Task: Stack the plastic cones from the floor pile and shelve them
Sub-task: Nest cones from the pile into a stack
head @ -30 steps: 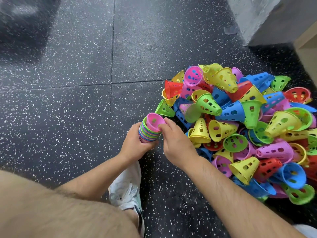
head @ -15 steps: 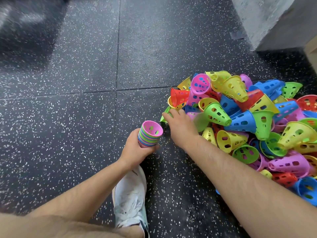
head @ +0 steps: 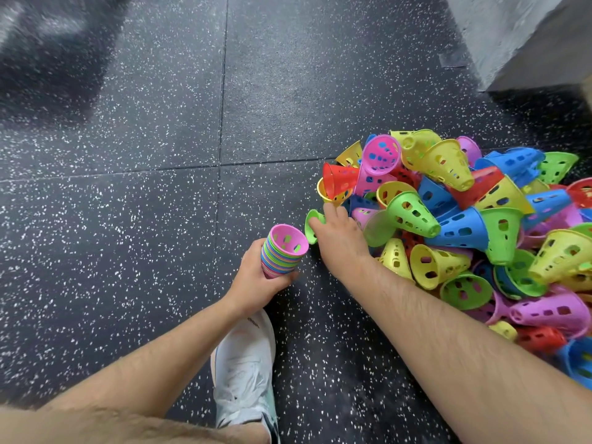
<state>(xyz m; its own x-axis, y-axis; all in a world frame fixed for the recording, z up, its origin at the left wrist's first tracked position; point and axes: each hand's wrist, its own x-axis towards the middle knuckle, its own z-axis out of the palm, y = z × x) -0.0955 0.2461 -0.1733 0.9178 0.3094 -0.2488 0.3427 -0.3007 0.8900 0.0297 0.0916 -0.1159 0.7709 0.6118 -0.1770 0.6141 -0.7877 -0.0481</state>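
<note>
My left hand [head: 256, 283] grips a nested stack of cones [head: 281, 251] in several colours, its open end up and a pink cone innermost. Just to its right, my right hand [head: 339, 241] reaches into the near-left edge of the pile of perforated plastic cones [head: 464, 225] on the floor. Its fingers close on a green cone [head: 310, 224], of which only the wide rim shows past the fingertips. The pile mixes yellow, blue, green, pink and red cones lying on their sides.
Black speckled rubber floor tiles [head: 160, 203] stretch to the left and ahead. A grey concrete block [head: 519, 40] stands at the top right behind the pile. My white shoe [head: 245, 373] is planted just below the left hand.
My right hand left the top of the stack and reached right and forward into the pile's edge, taking hold of a green cone. The left hand kept the stack nearly still.
</note>
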